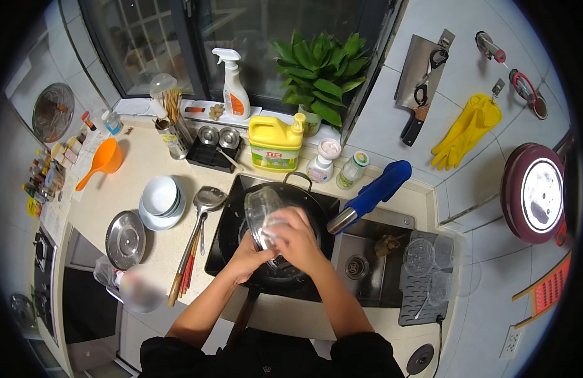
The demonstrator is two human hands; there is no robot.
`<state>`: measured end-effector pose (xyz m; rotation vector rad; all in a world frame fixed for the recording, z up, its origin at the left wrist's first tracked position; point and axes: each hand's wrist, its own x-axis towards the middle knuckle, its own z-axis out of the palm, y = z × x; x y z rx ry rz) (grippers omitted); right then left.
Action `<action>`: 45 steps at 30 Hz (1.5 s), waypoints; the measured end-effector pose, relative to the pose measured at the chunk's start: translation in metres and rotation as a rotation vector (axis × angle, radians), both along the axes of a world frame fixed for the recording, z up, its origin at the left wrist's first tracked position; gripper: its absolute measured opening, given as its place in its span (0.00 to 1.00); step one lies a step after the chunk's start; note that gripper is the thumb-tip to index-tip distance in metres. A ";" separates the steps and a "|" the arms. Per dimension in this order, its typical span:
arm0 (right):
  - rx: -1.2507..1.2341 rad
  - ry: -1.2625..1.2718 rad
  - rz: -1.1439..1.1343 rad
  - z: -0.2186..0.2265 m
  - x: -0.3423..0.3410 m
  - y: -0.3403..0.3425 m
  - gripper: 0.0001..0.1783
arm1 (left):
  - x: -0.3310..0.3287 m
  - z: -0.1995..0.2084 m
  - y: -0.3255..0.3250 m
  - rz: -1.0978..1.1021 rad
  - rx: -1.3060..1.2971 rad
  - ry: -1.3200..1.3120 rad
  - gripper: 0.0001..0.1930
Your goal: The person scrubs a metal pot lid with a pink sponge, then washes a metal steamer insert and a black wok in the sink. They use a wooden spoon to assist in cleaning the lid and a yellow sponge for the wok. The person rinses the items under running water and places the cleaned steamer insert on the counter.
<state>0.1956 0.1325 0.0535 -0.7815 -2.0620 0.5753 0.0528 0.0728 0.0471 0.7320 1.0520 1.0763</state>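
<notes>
My left hand [244, 258] grips the lower edge of a clear glass bowl [261, 200], which is tipped on its side and slightly blurred. Fingers curled, my right hand [298, 242] presses against the bowl's near side; something pale shows under the fingertips, too blurred to name. Both hands are above a black wok [232, 230] that rests over the left basin of the sink, its wooden handle [242, 318] pointing toward me. Part of the wok's inside is hidden by my hands and the bowl.
Right of the wok, a blue-sleeved faucet [379, 187] reaches over the steel basin [373, 277]. Clear cups [419, 257] stand on a grey drying mat [424, 309]. On the left are stacked bowls [160, 195], a steel bowl [126, 239] and a ladle [209, 198]. A yellow jug [274, 142] stands behind.
</notes>
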 end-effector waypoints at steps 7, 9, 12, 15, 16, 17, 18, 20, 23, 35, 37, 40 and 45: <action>-0.029 -0.021 -0.082 -0.021 -0.002 -0.017 0.13 | -0.012 -0.028 0.000 -0.104 -0.051 -0.111 0.22; -0.029 0.036 -0.153 -0.029 0.001 -0.041 0.14 | -0.011 -0.031 0.001 -0.078 -0.098 -0.181 0.23; -0.156 0.066 -0.154 -0.036 0.008 -0.053 0.13 | -0.011 -0.030 0.001 -0.088 -0.011 -0.187 0.24; -0.700 0.184 -0.149 -0.017 0.015 -0.053 0.11 | -0.011 -0.030 -0.001 -0.134 0.195 0.160 0.31; -0.701 0.251 -0.205 -0.015 0.016 -0.051 0.11 | -0.011 -0.028 -0.003 -0.148 0.257 0.303 0.33; -0.701 0.317 -0.261 -0.013 0.018 -0.048 0.10 | -0.011 -0.026 -0.004 -0.168 0.274 0.471 0.33; -0.699 0.381 -0.319 -0.010 0.020 -0.044 0.09 | -0.010 -0.024 -0.004 -0.188 0.289 0.635 0.33; -0.256 0.157 -0.182 0.008 0.017 -0.029 0.10 | -0.012 -0.013 -0.002 -0.211 0.317 0.786 0.27; -0.371 -0.107 0.074 0.034 0.013 -0.027 0.12 | -0.013 -0.029 -0.002 -0.125 0.537 0.935 0.22; -0.074 -0.574 -0.165 0.005 -0.016 -0.019 0.08 | -0.020 -0.045 -0.004 -0.095 0.582 1.106 0.20; -0.061 -0.431 -0.233 -0.004 0.007 0.002 0.08 | -0.024 -0.038 -0.007 -0.040 0.567 1.071 0.23; -0.172 -0.100 -0.193 -0.009 0.006 -0.010 0.08 | -0.031 -0.028 0.003 -0.022 0.561 1.111 0.25; -0.194 0.012 -0.306 -0.003 -0.003 -0.025 0.09 | -0.036 -0.020 0.009 -0.020 0.844 1.179 0.21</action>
